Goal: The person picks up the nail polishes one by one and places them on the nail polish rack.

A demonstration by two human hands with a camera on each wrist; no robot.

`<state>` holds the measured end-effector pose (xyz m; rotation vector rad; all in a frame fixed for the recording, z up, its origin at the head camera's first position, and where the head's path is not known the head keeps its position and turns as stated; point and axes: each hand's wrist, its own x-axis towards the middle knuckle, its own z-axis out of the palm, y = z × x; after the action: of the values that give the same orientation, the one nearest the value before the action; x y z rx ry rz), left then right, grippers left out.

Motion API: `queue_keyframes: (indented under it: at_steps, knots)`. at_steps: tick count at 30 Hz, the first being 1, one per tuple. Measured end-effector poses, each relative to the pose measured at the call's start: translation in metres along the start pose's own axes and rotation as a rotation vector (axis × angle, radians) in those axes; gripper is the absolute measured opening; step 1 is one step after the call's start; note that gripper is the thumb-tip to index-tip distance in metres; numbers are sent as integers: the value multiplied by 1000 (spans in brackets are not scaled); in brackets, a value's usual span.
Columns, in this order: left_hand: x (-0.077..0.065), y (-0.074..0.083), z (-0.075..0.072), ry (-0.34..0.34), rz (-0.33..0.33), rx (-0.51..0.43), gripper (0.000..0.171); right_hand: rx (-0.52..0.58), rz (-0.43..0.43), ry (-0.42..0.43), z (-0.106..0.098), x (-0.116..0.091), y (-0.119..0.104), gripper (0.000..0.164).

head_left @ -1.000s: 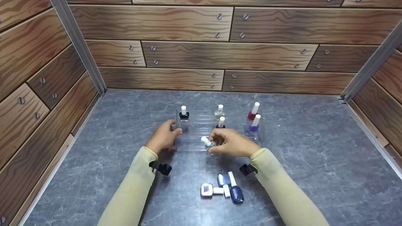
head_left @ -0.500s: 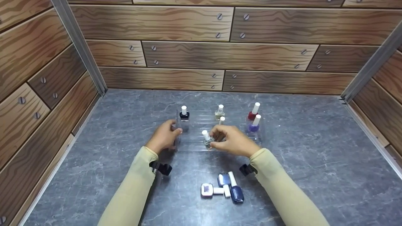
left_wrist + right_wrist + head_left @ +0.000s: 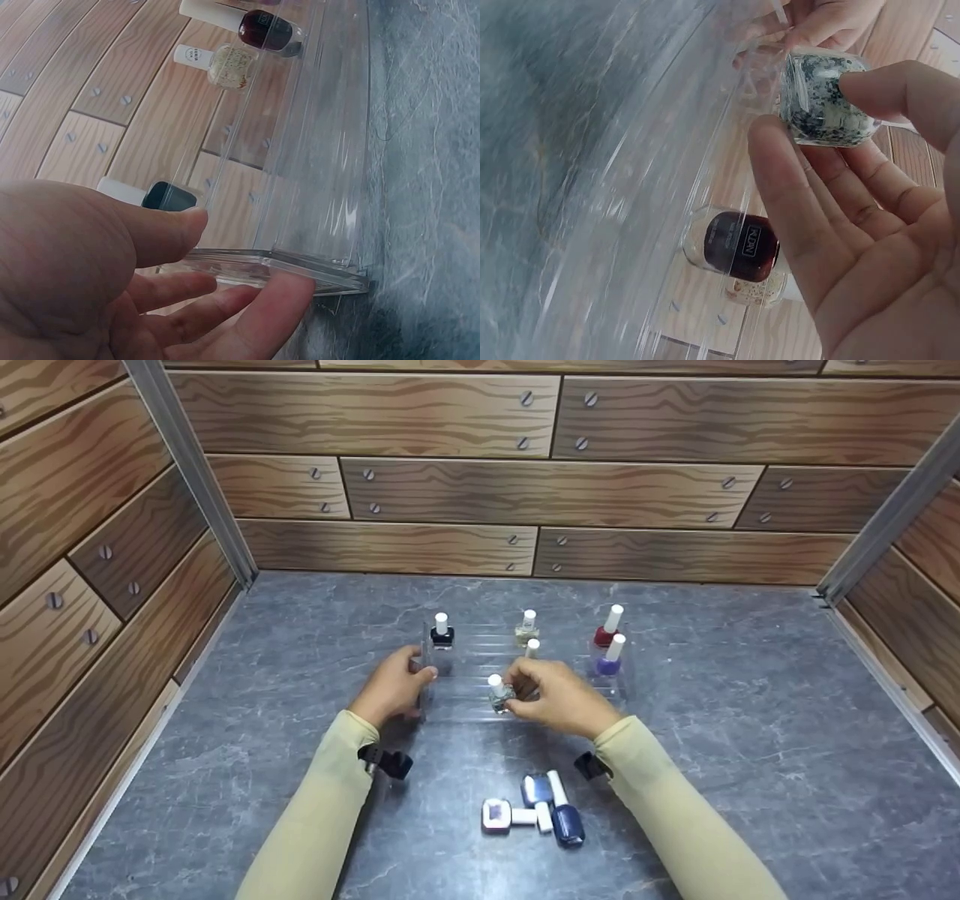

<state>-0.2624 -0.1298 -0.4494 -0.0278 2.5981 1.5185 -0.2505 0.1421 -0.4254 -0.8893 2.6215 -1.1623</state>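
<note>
My right hand point(image 3: 562, 699) pinches a glitter nail polish bottle point(image 3: 821, 101), clear with dark and pale flecks and a white cap, between thumb and fingers. It stands nearly upright over the front part of a clear stepped plastic display rack point(image 3: 476, 661). Whether its base touches the rack I cannot tell. At the rack's left end, my left hand point(image 3: 394, 684) grips the side wall, thumb inside and fingers outside. A dark red bottle point(image 3: 742, 244) is just behind the right hand, mostly hidden in the head view.
On the rack stand a black bottle point(image 3: 442, 637), a pale glitter bottle point(image 3: 527, 636), a red bottle point(image 3: 607, 636) and a purple bottle point(image 3: 608, 665). Nearer me, two blue bottles point(image 3: 568, 825) and a silvery-purple one point(image 3: 496, 815) lie on the grey tabletop point(image 3: 720, 712). Wood-patterned walls surround it.
The glitter bottle, first tilted left in my right hand, has turned nearly upright and shifted slightly. My left hand stays at the rack's end.
</note>
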Motion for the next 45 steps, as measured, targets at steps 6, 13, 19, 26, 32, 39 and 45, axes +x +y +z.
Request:
queue_keyframes:
  at_steps: [6, 13, 19, 26, 32, 39, 45]
  knots:
    - [0, -1, 0, 0, -13, -24, 49, -52, -9, 25, -1, 0, 0, 18]
    - [1, -1, 0, -6, -20, -42, 49, -37, -2, 43, -1, 0, 0, 18]
    - [1, 0, -1, -36, -30, -56, 50, -19, -6, 47, 0, 0, 3, 20]
    - [-1, 0, -7, -84, -56, -158, 53, -16, -24, 59, 0, 2, 3, 20]
    - [0, 0, -8, -96, -49, -182, 60, -33, -38, 71, 0, 2, 2, 19]
    - [-2, 0, -6, -81, -35, -156, 59, -15, -24, 57, 1, 0, 2, 19]
    - [-2, 1, -8, -78, -42, -159, 58, 6, -15, 55, 4, 4, 0, 18]
